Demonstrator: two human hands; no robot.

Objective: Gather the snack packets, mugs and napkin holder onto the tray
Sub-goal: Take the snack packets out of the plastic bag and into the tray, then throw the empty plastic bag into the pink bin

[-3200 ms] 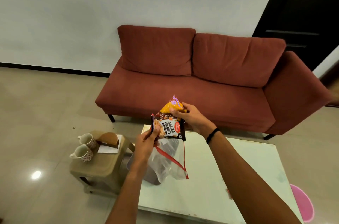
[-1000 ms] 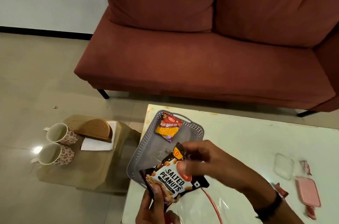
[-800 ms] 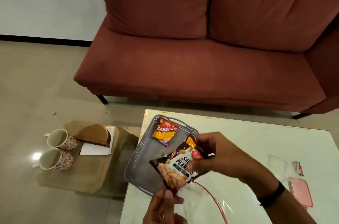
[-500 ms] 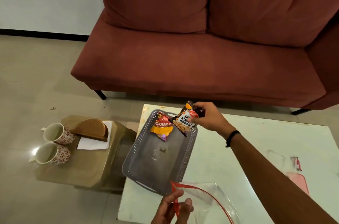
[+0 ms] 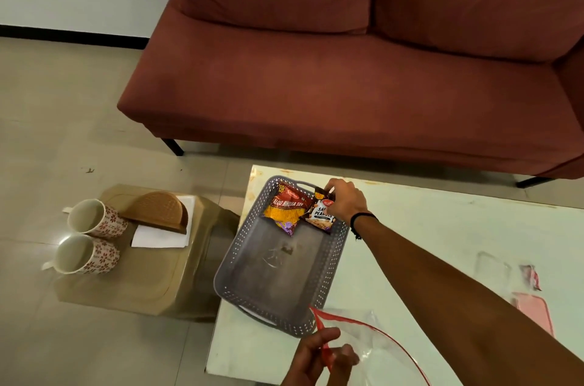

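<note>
A grey perforated tray [image 5: 252,262] lies on the white table's left end. In its far end lies the yellow and red sev packet [image 5: 285,211]. Beside it, my right hand [image 5: 343,202] holds the black salted peanuts packet [image 5: 320,215], which rests on the tray's far right corner. My left hand [image 5: 319,360] pinches the red edge of a clear zip bag [image 5: 376,347] at the table's near edge. Two floral mugs [image 5: 91,221] [image 5: 83,254] lie on their sides on a low beige stool, next to a wooden napkin holder [image 5: 159,212] with white napkins [image 5: 159,235].
The beige stool [image 5: 142,272] stands on the floor just left of the white table [image 5: 426,227]. A red sofa [image 5: 347,69] runs behind both. A pink lid [image 5: 534,313] and small clear pieces lie at the table's right side.
My right hand carried the peanuts packet away from the zip bag and lowered it into the tray's far end beside the sev packet. My left hand kept hold of the bag.
</note>
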